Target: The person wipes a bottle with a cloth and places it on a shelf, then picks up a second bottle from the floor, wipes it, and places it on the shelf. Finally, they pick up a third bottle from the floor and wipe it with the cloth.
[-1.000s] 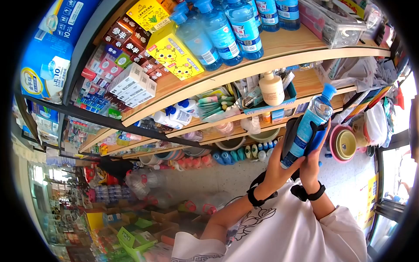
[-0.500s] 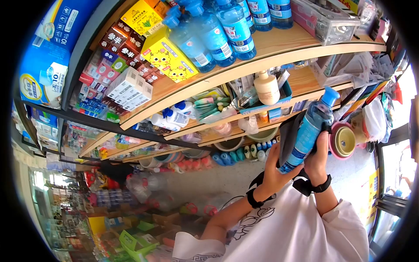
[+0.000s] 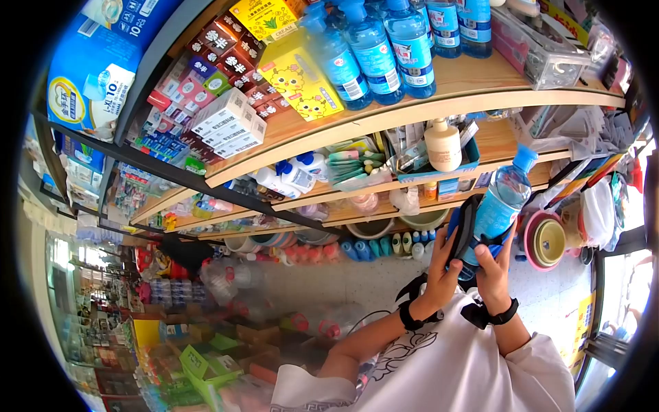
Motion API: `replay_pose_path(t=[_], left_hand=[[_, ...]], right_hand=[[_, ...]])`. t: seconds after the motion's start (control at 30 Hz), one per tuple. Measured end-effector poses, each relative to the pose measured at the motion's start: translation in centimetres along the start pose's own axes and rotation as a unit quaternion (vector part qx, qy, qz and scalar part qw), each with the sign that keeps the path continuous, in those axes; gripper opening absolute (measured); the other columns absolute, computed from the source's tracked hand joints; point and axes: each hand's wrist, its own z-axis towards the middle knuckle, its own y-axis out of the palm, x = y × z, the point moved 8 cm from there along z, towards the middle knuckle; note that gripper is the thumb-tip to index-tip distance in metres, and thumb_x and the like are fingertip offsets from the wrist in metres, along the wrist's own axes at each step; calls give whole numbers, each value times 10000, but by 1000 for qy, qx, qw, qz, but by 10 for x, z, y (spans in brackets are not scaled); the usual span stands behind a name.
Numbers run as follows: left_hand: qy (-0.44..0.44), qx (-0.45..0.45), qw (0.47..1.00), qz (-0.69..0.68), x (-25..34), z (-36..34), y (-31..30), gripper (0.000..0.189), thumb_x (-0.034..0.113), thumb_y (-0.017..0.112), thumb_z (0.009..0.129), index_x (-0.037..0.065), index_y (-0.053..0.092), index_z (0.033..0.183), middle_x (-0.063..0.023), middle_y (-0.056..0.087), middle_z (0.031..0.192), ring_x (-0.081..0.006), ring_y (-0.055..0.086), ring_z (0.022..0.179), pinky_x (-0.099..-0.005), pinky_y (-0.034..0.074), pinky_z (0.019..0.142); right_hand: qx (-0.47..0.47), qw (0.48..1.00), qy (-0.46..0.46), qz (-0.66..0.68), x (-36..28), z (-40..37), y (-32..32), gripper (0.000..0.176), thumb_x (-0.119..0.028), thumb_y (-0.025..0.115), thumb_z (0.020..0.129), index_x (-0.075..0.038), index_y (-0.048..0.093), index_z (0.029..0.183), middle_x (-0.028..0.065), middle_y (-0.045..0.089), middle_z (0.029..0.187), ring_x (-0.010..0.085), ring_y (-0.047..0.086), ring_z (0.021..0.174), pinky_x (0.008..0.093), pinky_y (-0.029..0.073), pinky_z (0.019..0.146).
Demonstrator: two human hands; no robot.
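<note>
A blue bottle [image 3: 502, 209] with a light-blue cap is tilted up to the right in front of my chest. My right hand [image 3: 494, 271] is closed round its lower part, thumb in front and fingers along the far side. Against the bottle's left side lies a dark cloth [image 3: 465, 230] with a blue part showing. My left hand [image 3: 443, 275] grips this cloth, pressing it to the bottle near the base. The fingers partly cover the label and the bottom of the bottle. Both wrists wear black bands.
Similar blue bottles [image 3: 374, 58] stand on the upper shelf [image 3: 384, 113] beside a yellow box [image 3: 302, 79]. A cream pump bottle [image 3: 443, 145] stands on the shelf below. Slippers [image 3: 360, 250] and stacked basins [image 3: 546, 242] are lower down. Cartons [image 3: 213, 374] lie at lower left.
The bottle has turned, and my right hand has shifted so its thumb now lies in front. The cloth now wraps more of the bottle's lower part. The shelves have slid slightly right and down in view.
</note>
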Motion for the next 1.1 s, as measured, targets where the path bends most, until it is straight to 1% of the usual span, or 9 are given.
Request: replay_pose_path(t=[0.13, 0.47, 0.53, 0.57, 0.63, 0.7, 0.77, 0.97, 1.1], left_hand=[[-11, -1, 999, 41, 8, 11, -3, 875, 703, 257, 978, -4, 406, 1471, -198, 371, 1441, -344, 366, 1341, -412, 274, 1124], [35, -80, 995, 47, 6, 8, 20, 804, 656, 271, 1001, 83, 222, 1563, -241, 153, 1578, -396, 263, 1443, -514, 212, 1173], [156, 63, 973, -157, -27, 6, 6, 738, 597, 374, 1009, 102, 243, 1541, -230, 184, 1591, -391, 313, 1435, -536, 223, 1166], [157, 62, 973, -158, -5, 13, 2, 738, 597, 374, 1009, 102, 243, 1541, -230, 184, 1591, -391, 313, 1435, -536, 223, 1166], [-4, 89, 977, -191, 47, 39, -21, 894, 640, 489, 954, 70, 136, 1546, -198, 270, 1577, -372, 372, 1406, -499, 237, 1171], [-12, 58, 981, -183, 63, 61, -29, 881, 566, 566, 947, 56, 163, 1541, -184, 307, 1563, -336, 366, 1414, -470, 270, 1159], [-79, -171, 954, -232, 69, 71, 0, 743, 334, 649, 950, 56, 250, 1511, -202, 369, 1528, -287, 389, 1400, -410, 294, 1150], [-169, -151, 951, -211, 62, 92, 12, 565, 202, 725, 904, -2, 467, 1364, -87, 598, 1240, -166, 579, 1122, -325, 453, 989], [-179, -50, 960, -210, 53, 86, 12, 463, 185, 708, 924, -6, 523, 1303, -64, 635, 1152, -134, 588, 1059, -284, 460, 941]], right_hand=[[-39, 998, -12, -49, -3, -9, 21, 1070, -121, 727, 834, -44, -36, 1581, 158, 244, 1535, 266, 319, 1394, 396, 261, 1161], [120, 948, -183, -230, -30, -22, -4, 921, 2, 665, 817, 9, 123, 1562, 189, 332, 1502, 266, 391, 1355, 399, 294, 1141], [115, 958, -138, -223, -41, -19, -4, 897, -2, 682, 809, 20, 178, 1551, 179, 390, 1470, 247, 434, 1322, 379, 329, 1118], [112, 962, -116, -220, -46, -17, -4, 885, -4, 690, 805, 26, 206, 1545, 174, 419, 1454, 237, 456, 1306, 369, 347, 1107], [105, 968, -111, -202, -57, -15, -4, 868, -2, 700, 796, 35, 243, 1533, 165, 461, 1422, 217, 474, 1287, 354, 364, 1094], [27, 976, -66, -208, -60, -13, 6, 852, -14, 709, 792, 41, 272, 1521, 163, 480, 1402, 213, 495, 1264, 352, 381, 1080], [-13, 977, -34, -211, -60, -13, 12, 842, -22, 745, 750, 74, 341, 1483, 158, 541, 1338, 201, 536, 1212, 338, 401, 1062], [-91, 963, 8, -253, -63, -17, 27, 852, -30, 798, 723, 80, 383, 1459, 171, 574, 1316, 197, 548, 1207, 337, 405, 1065], [-118, 967, -6, -227, -50, -26, 16, 942, -249, 832, 781, 63, 313, 1503, 198, 455, 1454, 250, 440, 1346, 373, 305, 1142]])
